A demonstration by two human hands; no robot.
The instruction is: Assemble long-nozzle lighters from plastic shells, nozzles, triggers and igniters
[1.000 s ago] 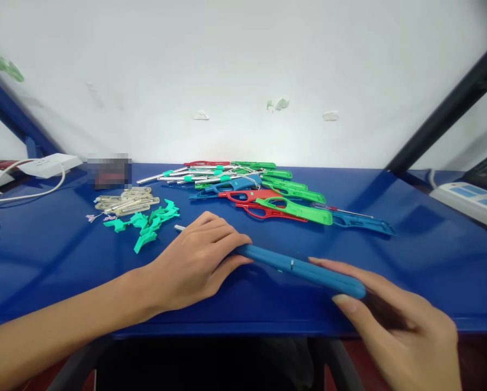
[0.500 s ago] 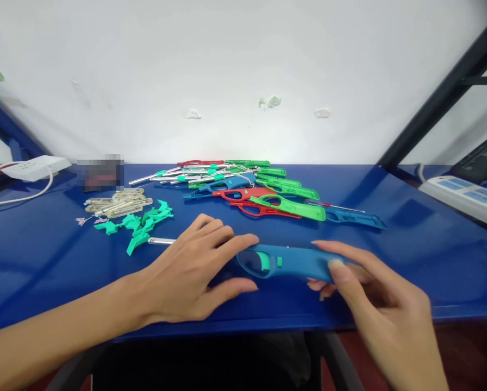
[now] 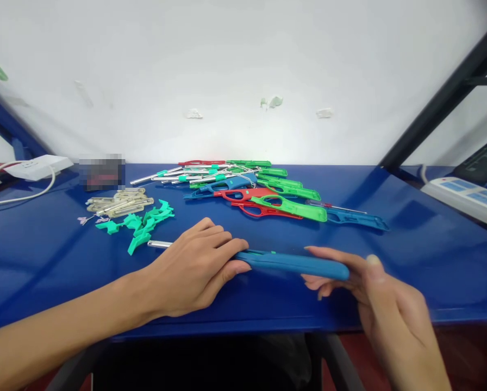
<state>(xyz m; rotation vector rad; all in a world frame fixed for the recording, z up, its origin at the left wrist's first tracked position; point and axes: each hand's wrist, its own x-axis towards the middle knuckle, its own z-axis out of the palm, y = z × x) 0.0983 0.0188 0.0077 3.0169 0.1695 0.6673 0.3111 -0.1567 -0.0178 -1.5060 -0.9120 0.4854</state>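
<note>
A blue long-nosed lighter (image 3: pixel 296 264) is turned edge-on above the desk, with its narrow side toward me. My left hand (image 3: pixel 198 269) is closed around its front part, thumb and index finger pinching near the trigger loop. Beyond my knuckles its metal tube (image 3: pixel 158 244) sticks out to the left. My right hand (image 3: pixel 382 293) is at the handle's rear end, fingers apart behind it and the thumb lifted off; whether the fingertips touch the handle, I cannot tell. Just past the tube's tip lies a heap of green plastic triggers (image 3: pixel 145 224).
Clear plastic fuel tanks (image 3: pixel 121 203) lie behind the triggers. Farther back are lighter halves in red, green (image 3: pixel 292 206) and blue (image 3: pixel 357 218), several with metal tubes, and a screwdriver (image 3: pixel 345 208). A power strip (image 3: pixel 467 198) sits at right, a white box (image 3: pixel 39 167) at left.
The lighter has rolled from its flat side showing to edge-on. My left fingers have closed on its front, while my right thumb has come off the handle.
</note>
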